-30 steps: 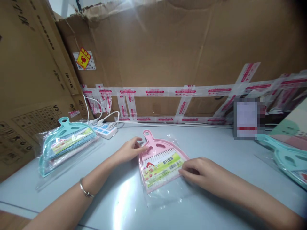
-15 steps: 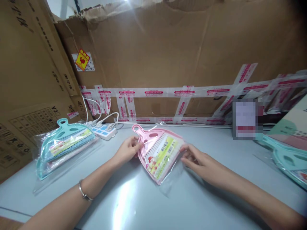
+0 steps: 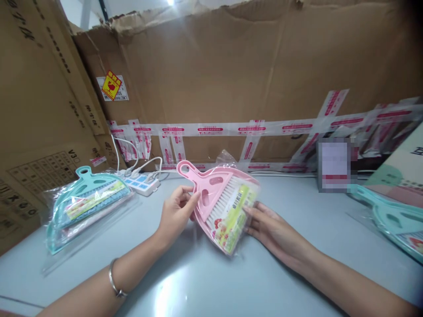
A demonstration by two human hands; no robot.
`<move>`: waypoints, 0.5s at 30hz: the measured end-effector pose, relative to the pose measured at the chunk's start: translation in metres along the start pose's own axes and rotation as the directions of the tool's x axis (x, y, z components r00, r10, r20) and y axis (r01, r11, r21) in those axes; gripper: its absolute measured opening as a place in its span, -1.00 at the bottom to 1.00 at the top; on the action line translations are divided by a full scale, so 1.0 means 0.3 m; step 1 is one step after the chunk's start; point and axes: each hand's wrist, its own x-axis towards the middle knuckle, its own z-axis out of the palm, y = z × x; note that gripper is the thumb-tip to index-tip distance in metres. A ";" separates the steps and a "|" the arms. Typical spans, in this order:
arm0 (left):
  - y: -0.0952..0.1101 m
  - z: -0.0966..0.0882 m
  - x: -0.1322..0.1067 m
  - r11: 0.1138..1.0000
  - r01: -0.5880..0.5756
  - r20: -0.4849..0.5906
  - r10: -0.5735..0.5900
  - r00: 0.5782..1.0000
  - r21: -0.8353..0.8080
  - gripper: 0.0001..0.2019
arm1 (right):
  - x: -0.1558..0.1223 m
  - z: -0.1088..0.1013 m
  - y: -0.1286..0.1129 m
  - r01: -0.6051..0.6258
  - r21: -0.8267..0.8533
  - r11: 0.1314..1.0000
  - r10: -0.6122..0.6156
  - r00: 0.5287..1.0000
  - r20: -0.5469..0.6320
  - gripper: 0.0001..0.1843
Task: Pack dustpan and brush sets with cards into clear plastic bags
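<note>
A pink dustpan-and-brush set (image 3: 220, 203) in a clear plastic bag, with a green and yellow label, is held tilted above the grey table (image 3: 205, 281). My left hand (image 3: 176, 212) grips its left side near the handle, fingers curled round the edge. My right hand (image 3: 268, 225) holds its right side from underneath, fingers pressed against the bag. The bag's open end sticks up behind the pan.
Bagged teal dustpan sets (image 3: 86, 199) are stacked at the left. A white and blue power strip (image 3: 142, 182) with white cables sits behind them. Another teal dustpan (image 3: 393, 218) is at the right edge. Taped cardboard walls (image 3: 251, 88) enclose the back and left.
The pink set lay flat on the table under both hands; both hands have lifted it off the table and tilted it, handle swinging to the left.
</note>
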 end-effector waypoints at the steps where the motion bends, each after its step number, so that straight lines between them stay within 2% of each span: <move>1: 0.007 0.004 -0.007 1.000 -0.006 -0.011 0.006 1.000 -0.005 -0.71 | 0.001 0.003 0.006 -0.012 0.037 0.999 0.012 1.000 0.001 -0.57; 6: 0.020 0.013 -0.026 0.997 -0.075 -0.066 0.075 0.995 -0.009 -0.65 | 0.003 0.009 0.014 -0.036 0.101 0.994 0.038 0.999 -0.020 -0.59; 10: 0.015 -0.011 0.007 0.988 -0.139 -0.132 0.146 0.980 0.060 -0.68 | -0.005 0.021 0.006 -0.005 0.141 0.990 0.012 0.999 -0.048 -0.63; 12: 0.013 -0.041 0.043 0.981 -0.174 -0.219 0.189 0.957 0.088 -0.69 | -0.009 0.026 0.004 0.019 0.155 0.988 -0.009 0.998 -0.065 -0.65; 15: 0.014 -0.133 0.119 0.959 -0.240 -0.389 0.280 0.878 0.150 -0.70 | -0.008 0.019 0.001 0.023 0.156 0.987 -0.003 0.992 -0.130 -0.73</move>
